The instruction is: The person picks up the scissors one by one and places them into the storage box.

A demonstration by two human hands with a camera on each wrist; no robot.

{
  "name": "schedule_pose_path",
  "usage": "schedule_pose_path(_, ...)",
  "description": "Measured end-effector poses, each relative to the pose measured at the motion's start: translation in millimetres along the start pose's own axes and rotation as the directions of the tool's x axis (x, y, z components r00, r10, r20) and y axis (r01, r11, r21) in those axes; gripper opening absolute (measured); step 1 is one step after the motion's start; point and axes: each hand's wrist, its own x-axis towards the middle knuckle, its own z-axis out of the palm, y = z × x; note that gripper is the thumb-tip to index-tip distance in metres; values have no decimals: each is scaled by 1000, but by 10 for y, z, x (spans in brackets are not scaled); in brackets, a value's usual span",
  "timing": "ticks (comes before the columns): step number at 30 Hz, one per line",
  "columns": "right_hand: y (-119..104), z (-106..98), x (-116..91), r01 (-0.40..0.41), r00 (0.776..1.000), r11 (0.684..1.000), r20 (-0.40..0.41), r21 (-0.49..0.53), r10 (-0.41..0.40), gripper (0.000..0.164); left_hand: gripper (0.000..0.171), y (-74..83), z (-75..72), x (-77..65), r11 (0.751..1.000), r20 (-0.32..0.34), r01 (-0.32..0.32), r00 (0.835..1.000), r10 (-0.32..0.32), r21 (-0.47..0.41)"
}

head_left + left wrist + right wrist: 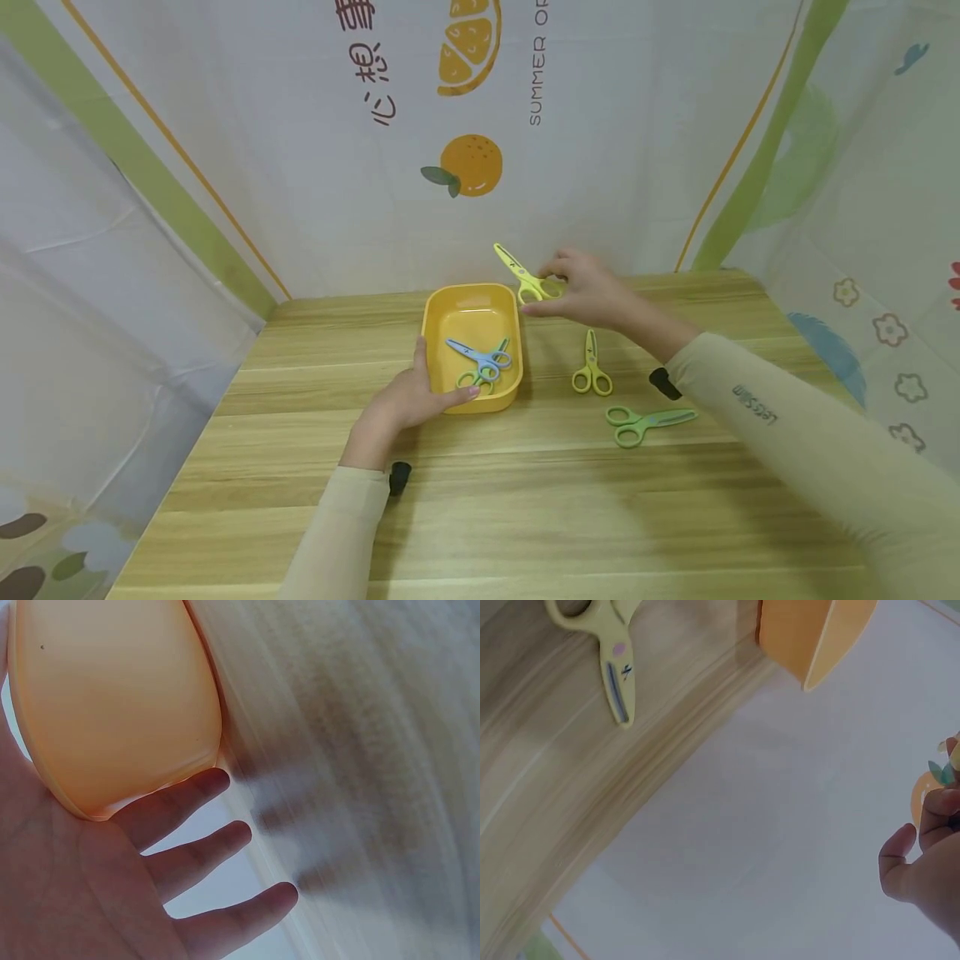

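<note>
Gripping the yellow box (498,403) by its near-left corner, the left hand (408,396) lays its thumb across the rim; near the far-right corner, the raised right hand (588,287) pinches yellow scissors (513,265) by the handles, slanting, blades pointing far-left.

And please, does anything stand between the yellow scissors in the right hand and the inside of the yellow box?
Nothing visible stands between the held scissors and the box. The left hand holds its near-left corner; blue scissors and green scissors lie inside.
</note>
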Motion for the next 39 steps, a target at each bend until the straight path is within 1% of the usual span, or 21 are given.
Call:
schedule_pose_path(5,-88,137,12,-53,999,998,9,42,52,70,141,3,-7,-8,1000,4,-3,1000,3,-6)
schedule_pose_path(8,-137,228,12,-81,997,993,23,84,80,72,141,5,-11,-15,1000,8,2,1000,-2,-8)
schedule_pose_path(11,-195,320,13,-91,996,988,33,122,88,74,142,-1,-9,-16,1000,9,4,1000,-4,-12)
schedule_pose_path(13,-236,389,14,-100,995,987,39,129,96,74,142,-7,-5,-12,1000,6,0,1000,0,-10)
schedule_pose_path(16,-300,499,4,-107,994,988,49,108,102,73,141,-12,0,-4,1000,-3,-4,1000,4,-8)
schedule_pose_path(21,-363,703,-20,-112,992,993,66,40,110,76,139,-23,7,3,1000,-16,-17,1000,17,-5)
schedule_pose_path(26,-389,874,-26,-127,987,992,100,-16,128,78,138,-27,9,-4,1000,-5,-16,1000,16,-1)
schedule_pose_path(33,-463,1020,41,-98,988,991,106,-95,108,76,137,-22,-5,-26,1000,1,-6,1000,6,7)
schedule_pose_path(36,-500,1054,71,-88,989,991,111,-101,99,75,139,-21,-4,-23,1000,-4,-8,1000,8,2)
schedule_pose_path(39,-526,1085,89,-92,987,992,122,-83,102,74,139,-23,-3,-18,1000,-2,-7,1000,7,-4)
